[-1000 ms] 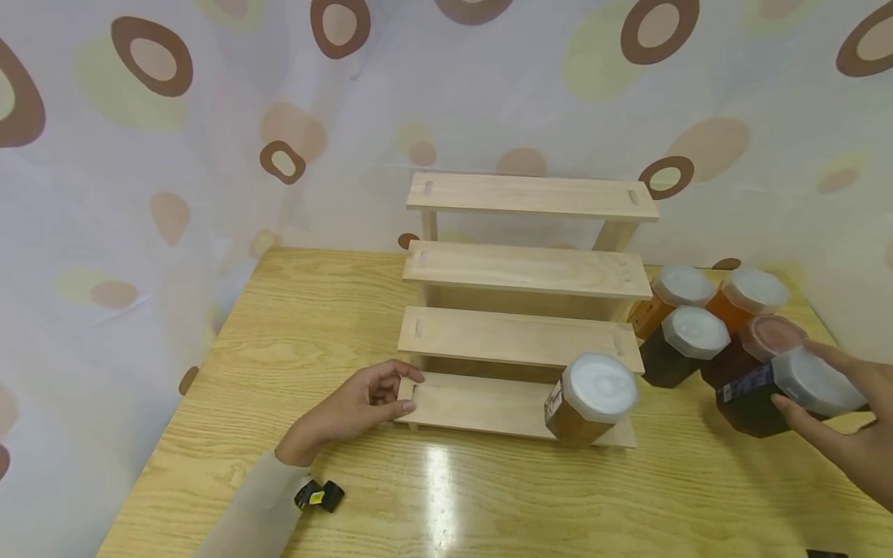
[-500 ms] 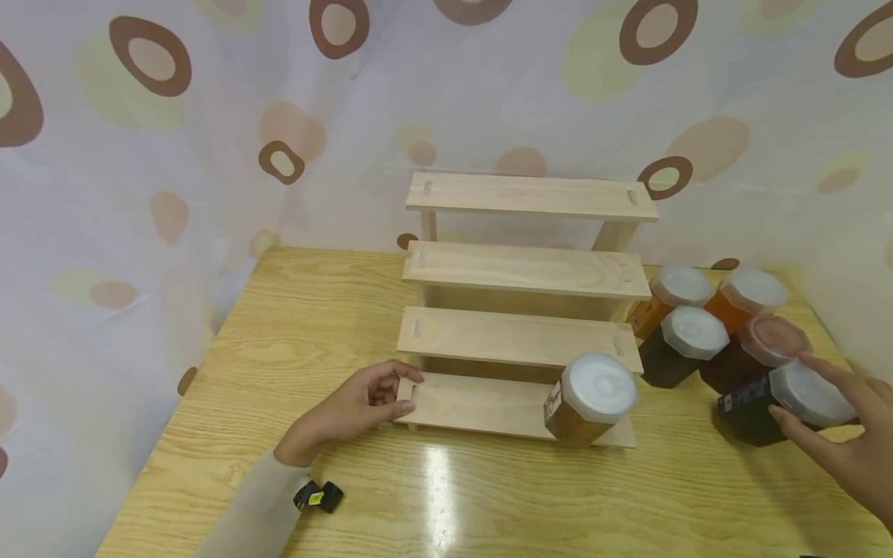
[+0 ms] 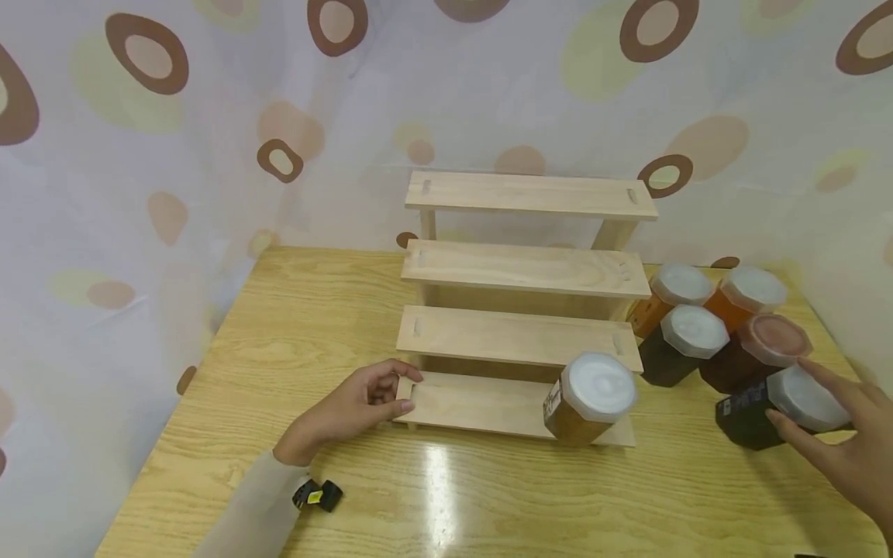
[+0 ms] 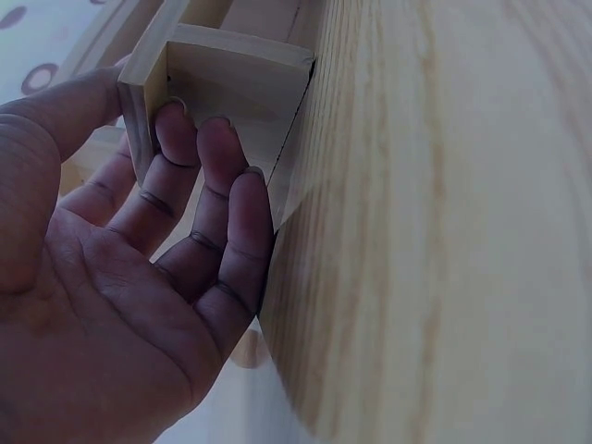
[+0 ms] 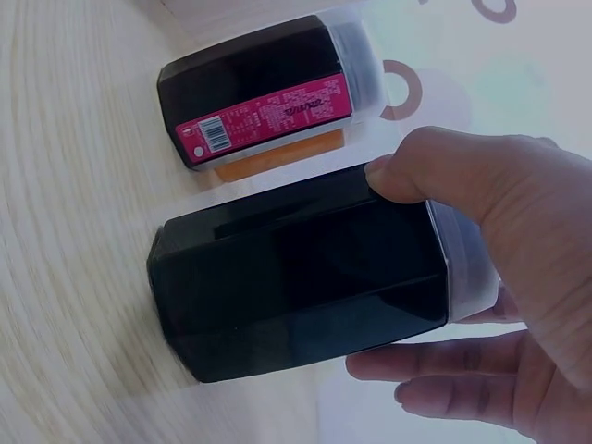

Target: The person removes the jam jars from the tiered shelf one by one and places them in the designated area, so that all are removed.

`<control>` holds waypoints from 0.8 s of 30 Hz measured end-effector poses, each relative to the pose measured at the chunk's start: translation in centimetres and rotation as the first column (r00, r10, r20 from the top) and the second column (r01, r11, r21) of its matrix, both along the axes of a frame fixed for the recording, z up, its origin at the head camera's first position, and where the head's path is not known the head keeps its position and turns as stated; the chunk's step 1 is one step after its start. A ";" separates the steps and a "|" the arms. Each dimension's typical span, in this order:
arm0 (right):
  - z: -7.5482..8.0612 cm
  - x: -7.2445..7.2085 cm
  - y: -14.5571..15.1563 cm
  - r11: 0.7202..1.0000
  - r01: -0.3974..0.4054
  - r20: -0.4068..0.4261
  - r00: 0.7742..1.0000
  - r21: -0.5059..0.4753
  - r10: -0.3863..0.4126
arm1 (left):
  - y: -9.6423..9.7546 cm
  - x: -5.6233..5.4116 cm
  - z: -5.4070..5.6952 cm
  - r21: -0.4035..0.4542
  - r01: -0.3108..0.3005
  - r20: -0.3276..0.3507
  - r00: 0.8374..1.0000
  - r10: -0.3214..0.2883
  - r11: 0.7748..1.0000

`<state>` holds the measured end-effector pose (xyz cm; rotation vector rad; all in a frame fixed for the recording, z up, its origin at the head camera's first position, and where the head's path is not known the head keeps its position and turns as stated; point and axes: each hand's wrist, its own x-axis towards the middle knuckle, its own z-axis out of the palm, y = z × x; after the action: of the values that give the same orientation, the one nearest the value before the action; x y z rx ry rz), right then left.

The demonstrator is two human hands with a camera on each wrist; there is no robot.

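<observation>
A stepped wooden shelf rack stands on the table. At the left end of its lowest board, my left hand pinches the edge, thumb on top; the left wrist view shows the fingers curled underneath. An amber jar with a white lid stands on that board's right part. To the right, my right hand grips a dark octagonal jar near its pale lid. In the right wrist view the thumb lies on one side of this jar, fingers on the other.
Behind the gripped jar stand a dark red jar, another dark jar and two orange jars, close together right of the rack. A patterned cloth hangs behind the wooden table.
My right hand has lowered the dark jar slightly toward the table and the front of the view. The left hand stays on the rack's lowest board.
</observation>
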<state>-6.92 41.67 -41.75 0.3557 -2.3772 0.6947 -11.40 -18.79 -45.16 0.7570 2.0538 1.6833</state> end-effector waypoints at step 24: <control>0.5 0.1 -0.2 0.999 0.008 0.048 0.999 0.051 -0.010 | -0.1 -0.2 -0.2 0.002 0.006 -0.018 1.000 -0.006 1.000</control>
<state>-6.82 41.48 -41.27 0.3534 -2.4444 0.6469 -11.63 -18.86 -45.41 0.7816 2.0603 1.6816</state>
